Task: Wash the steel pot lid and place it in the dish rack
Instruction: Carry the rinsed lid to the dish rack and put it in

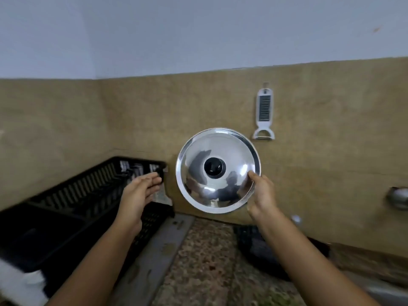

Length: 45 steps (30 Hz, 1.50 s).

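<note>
The round steel pot lid [229, 149] with a black knob is held up on edge in front of the tan wall, its domed top facing me. My right hand [261, 196] grips its lower right rim, thumb on the front. My left hand [141, 191] hovers to the lid's left, fingers apart and holding nothing, in front of the far end of the black dish rack [72, 195]. The rack stands on the counter at the left and runs back to the wall.
A white peeler [264, 114] hangs on the wall above and right of the lid. A dark object [260, 246] lies on the speckled counter [205, 261] below my right arm. A metal tap [398, 198] shows at the right edge. Something white [19, 283] sits at the lower left.
</note>
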Each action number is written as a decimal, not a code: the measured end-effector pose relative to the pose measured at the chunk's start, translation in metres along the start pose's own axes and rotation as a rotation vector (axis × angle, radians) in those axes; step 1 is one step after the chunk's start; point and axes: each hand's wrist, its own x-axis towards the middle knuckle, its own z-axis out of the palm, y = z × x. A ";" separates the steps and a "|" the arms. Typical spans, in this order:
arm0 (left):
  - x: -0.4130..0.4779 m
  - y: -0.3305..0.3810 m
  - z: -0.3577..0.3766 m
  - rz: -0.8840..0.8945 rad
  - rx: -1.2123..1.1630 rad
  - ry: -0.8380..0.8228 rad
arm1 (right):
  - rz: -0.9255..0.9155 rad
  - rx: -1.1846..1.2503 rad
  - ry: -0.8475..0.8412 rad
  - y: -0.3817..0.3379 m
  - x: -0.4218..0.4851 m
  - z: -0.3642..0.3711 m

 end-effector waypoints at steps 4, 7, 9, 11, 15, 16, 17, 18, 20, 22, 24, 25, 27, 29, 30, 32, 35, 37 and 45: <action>0.050 0.009 -0.053 0.051 0.073 0.076 | -0.073 -0.046 -0.083 0.036 0.023 0.079; 0.083 0.010 -0.085 0.041 0.149 0.072 | -0.108 -0.083 -0.104 0.060 0.041 0.135; 0.102 0.009 -0.103 0.009 0.215 0.041 | -0.141 -0.130 -0.115 0.076 0.055 0.169; 0.124 0.007 -0.120 -0.018 0.262 0.038 | -0.178 -0.187 -0.139 0.092 0.070 0.204; 0.159 0.001 -0.148 -0.046 0.296 0.069 | -0.214 -0.243 -0.181 0.132 0.101 0.266; 0.163 -0.002 -0.151 -0.058 0.299 0.069 | -0.211 -0.249 -0.177 0.140 0.107 0.275; 0.168 -0.008 -0.156 -0.070 0.295 0.069 | -0.205 -0.258 -0.182 0.150 0.113 0.284; 0.171 -0.012 -0.159 -0.084 0.289 0.069 | -0.205 -0.265 -0.188 0.158 0.119 0.291; 0.175 -0.021 -0.164 -0.124 0.273 0.070 | -0.215 -0.280 -0.199 0.172 0.131 0.301; 0.177 -0.025 -0.167 -0.149 0.266 0.067 | -0.226 -0.307 -0.199 0.182 0.141 0.307; 0.178 -0.027 -0.170 -0.137 0.240 0.082 | -0.220 -0.334 -0.200 0.190 0.149 0.309; 0.179 -0.027 -0.171 -0.124 0.228 0.089 | -0.209 -0.340 -0.207 0.194 0.153 0.310; 0.181 -0.028 -0.171 -0.097 0.205 0.096 | -0.180 -0.366 -0.229 0.203 0.160 0.309; 0.182 -0.028 -0.170 -0.086 0.192 0.095 | -0.135 -0.378 -0.242 0.212 0.167 0.306; 0.183 -0.029 -0.170 -0.085 0.193 0.093 | -0.107 -0.373 -0.247 0.217 0.170 0.304; 0.184 -0.030 -0.169 -0.080 0.198 0.089 | -0.071 -0.372 -0.234 0.225 0.174 0.301; 0.185 -0.031 -0.169 -0.071 0.195 0.085 | -0.045 -0.366 -0.225 0.230 0.176 0.300; 0.186 -0.030 -0.169 -0.064 0.197 0.081 | -0.027 -0.377 -0.226 0.230 0.178 0.298; 0.185 -0.030 -0.167 -0.054 0.206 0.069 | 0.050 -0.545 -0.351 0.219 0.183 0.288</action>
